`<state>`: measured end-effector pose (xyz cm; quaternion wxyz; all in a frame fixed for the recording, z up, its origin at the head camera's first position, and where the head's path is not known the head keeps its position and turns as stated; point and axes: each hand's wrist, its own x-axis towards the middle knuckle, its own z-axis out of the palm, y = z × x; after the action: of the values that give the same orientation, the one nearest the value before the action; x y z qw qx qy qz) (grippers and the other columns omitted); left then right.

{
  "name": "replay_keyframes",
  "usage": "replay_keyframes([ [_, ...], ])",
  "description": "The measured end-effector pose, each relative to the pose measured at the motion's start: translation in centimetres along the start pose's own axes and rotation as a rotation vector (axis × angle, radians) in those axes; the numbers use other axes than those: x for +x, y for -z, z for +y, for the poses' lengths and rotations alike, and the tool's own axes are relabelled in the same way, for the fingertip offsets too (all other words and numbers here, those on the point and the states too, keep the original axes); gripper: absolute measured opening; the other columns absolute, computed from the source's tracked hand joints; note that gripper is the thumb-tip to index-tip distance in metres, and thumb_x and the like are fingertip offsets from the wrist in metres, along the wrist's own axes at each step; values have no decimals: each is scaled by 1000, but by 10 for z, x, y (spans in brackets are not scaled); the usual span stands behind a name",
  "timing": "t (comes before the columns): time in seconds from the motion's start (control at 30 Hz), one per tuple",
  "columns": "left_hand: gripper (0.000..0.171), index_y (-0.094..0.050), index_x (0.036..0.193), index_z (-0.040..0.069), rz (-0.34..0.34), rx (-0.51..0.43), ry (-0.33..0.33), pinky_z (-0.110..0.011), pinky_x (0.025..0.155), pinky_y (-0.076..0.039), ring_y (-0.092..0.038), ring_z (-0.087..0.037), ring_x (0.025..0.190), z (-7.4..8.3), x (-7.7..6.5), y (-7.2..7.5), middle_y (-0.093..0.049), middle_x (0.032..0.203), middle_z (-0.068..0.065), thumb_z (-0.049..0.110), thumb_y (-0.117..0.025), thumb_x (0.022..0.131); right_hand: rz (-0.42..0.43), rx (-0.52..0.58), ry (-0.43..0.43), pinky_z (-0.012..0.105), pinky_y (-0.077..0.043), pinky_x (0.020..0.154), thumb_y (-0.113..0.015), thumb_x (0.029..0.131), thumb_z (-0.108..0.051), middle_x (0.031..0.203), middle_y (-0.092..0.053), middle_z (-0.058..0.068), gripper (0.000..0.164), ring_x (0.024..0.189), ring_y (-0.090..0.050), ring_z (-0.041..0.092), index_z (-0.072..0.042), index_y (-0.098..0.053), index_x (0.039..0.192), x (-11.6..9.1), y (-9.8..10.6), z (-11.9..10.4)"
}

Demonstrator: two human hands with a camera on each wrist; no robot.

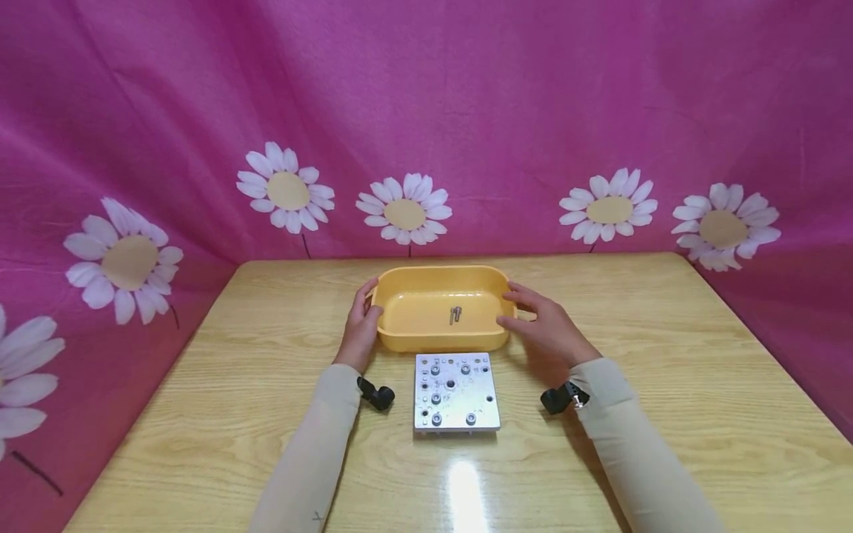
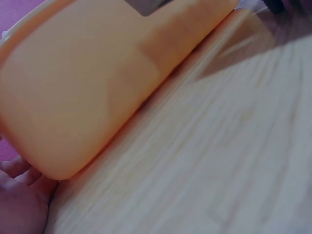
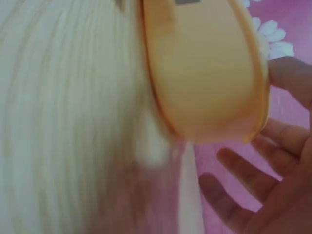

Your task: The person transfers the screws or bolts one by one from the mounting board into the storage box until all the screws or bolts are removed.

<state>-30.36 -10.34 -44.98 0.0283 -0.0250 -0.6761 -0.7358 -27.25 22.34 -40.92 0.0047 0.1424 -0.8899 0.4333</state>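
A yellow oblong tray [image 1: 443, 343] with end handles rests on the table. My left hand [image 1: 360, 329] holds its left end, thumb at the rim; in the left wrist view part of that hand [image 2: 22, 195] shows beside the tray's end. At the right end is my right hand [image 1: 545, 322], fingers spread and loosely bent. The right wrist view shows those fingers [image 3: 248, 175] not closed round the tray, with the thumb near the rim. A few small metal screws [image 1: 457, 314] lie inside. Just in front sits a square metal plate [image 1: 460, 403] bearing several socket-head bolts.
The wooden table [image 1: 233, 414] carries the tray and plate. A magenta cloth [image 1: 506, 111] with white daisies hangs behind and at both sides. Black wrist cameras [image 1: 377, 396] jut inward from both wrists, one on each side of the plate.
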Motion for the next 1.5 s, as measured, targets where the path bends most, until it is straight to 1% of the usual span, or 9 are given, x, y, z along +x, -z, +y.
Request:
replay_keyframes([
  [0.17,56,-36,147,24,-14,-5,5,-44,100,-42,-49,-28,120,-1,1,0,-45,140,-14,8,-41,94,-3,45,-11,48,-44,97,-69,86,-42,157,-28,-2,65,117,-54,34,-8,-51,138,0,1,6],
  [0.37,57,-36,147,24,-17,-16,9,-43,100,-42,-49,-28,120,0,1,0,-46,139,-14,7,-42,94,14,143,-46,46,-46,93,-70,84,-45,156,-27,-9,65,113,-55,33,-12,-53,137,0,0,11],
  [0.63,57,-34,149,20,-22,-24,14,-43,101,-41,-48,-27,123,4,3,0,-45,141,-13,7,-43,94,28,250,-34,39,-53,85,-70,85,-44,154,-28,-16,62,112,-55,31,-15,-53,138,-2,-1,18],
  [0.87,54,-36,148,24,-30,-16,33,-42,103,-41,-46,-28,126,4,2,-3,-43,143,-14,10,-43,97,58,396,-13,37,-55,79,-69,87,-35,155,-29,-13,60,106,-60,24,-11,-51,139,-5,-6,31],
  [1.07,53,-34,149,23,-51,-7,13,-41,102,-42,-47,-27,126,2,2,-6,-44,143,-15,14,-46,98,95,496,-3,33,-55,77,-69,89,-28,155,-31,-7,59,99,-62,15,-4,-50,139,-7,-8,42],
  [1.23,53,-33,150,23,-76,19,-4,-39,103,-40,-47,-25,127,-1,2,-6,-43,145,-13,18,-48,99,104,536,-30,30,-55,79,-69,89,-30,155,-31,-7,59,105,-59,14,-5,-50,139,-9,-8,44],
  [1.33,54,-30,151,25,-106,43,4,-38,106,-37,-43,-24,132,-1,1,-5,-38,150,-11,21,-47,100,114,544,-56,30,-55,80,-69,88,-33,154,-32,-9,59,110,-58,17,-7,-51,138,-11,-7,44],
  [1.4,54,-29,152,27,-127,54,12,-37,109,-32,-36,-22,137,-2,1,-4,-31,154,-8,22,-45,101,120,558,-67,30,-55,80,-69,88,-33,154,-32,-10,59,113,-57,19,-8,-51,138,-12,-8,44],
  [1.5,56,-25,153,27,-174,25,14,-36,113,-26,-26,-20,141,-2,0,-3,-21,159,-3,16,-38,100,130,577,-67,30,-55,80,-68,89,-32,154,-33,-9,58,114,-57,22,-7,-51,138,-13,-8,45],
])
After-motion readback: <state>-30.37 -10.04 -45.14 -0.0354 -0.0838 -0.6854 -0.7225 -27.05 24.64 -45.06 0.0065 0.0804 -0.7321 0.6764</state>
